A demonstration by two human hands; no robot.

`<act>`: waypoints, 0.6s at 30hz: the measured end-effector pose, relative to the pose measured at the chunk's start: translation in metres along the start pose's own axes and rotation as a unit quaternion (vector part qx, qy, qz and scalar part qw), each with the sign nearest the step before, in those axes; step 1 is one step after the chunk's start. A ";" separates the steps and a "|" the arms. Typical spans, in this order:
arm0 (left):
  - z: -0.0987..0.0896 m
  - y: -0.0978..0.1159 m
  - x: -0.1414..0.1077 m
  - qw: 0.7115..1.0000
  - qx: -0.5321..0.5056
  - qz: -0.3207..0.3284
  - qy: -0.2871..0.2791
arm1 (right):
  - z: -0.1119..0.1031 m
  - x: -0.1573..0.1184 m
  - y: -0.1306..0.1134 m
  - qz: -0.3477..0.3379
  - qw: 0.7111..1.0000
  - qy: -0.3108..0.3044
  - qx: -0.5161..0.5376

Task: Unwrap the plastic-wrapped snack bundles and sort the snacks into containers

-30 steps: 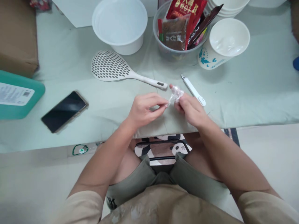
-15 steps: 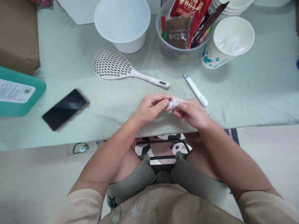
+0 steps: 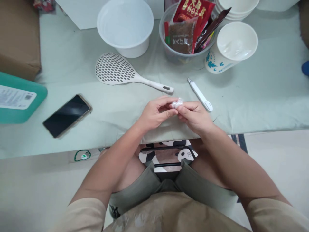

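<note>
A small crumpled piece of clear plastic wrap (image 3: 177, 103) sits between my two hands, just above the table's near edge. My left hand (image 3: 158, 112) pinches its left side with thumb and fingers. From the right, the thumb and curled fingers of my right hand (image 3: 193, 116) grip it too. Part of the wrap is hidden by my fingers. Beyond my hands lies a white slotted skimmer (image 3: 116, 69), its handle pointing towards them. A white utility knife (image 3: 200, 95) rests close to my right hand, with its tip pointing away from me.
Further back stand a white tub (image 3: 132, 50), a clear bowl (image 3: 166, 53) of snack packets and a paper cup (image 3: 212, 64) with clear plastic inside. To the left are a phone (image 3: 67, 116), a green container (image 3: 40, 93) and a cardboard box (image 3: 19, 38). Stacked bowls (image 3: 241, 13) stand behind the cup.
My hands have drawn closer together around the plastic wrap. It has shifted slightly left and up, and less of it shows. The whole view has moved a little.
</note>
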State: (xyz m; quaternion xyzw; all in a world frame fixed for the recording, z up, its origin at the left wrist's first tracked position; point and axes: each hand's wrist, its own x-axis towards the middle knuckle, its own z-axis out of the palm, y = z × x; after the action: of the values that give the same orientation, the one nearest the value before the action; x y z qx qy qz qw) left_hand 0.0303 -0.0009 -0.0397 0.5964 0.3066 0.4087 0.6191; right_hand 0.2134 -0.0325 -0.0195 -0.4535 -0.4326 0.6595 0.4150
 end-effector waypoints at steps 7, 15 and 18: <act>0.000 0.006 0.000 0.994 0.099 0.035 0.036 | 0.001 0.002 0.002 0.005 0.999 0.041 0.003; 0.006 0.014 0.000 0.986 0.163 0.015 0.014 | 0.003 0.003 0.007 -0.203 0.961 0.138 -0.130; 0.008 0.016 0.001 0.992 0.123 -0.012 -0.011 | 0.002 0.000 0.008 -0.293 0.902 0.139 -0.286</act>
State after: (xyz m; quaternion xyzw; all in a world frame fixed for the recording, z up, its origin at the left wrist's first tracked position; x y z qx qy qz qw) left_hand 0.0352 -0.0042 -0.0226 0.6683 0.3553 0.3538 0.5495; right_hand 0.2105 -0.0347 -0.0269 -0.4927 -0.6540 0.2861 0.4977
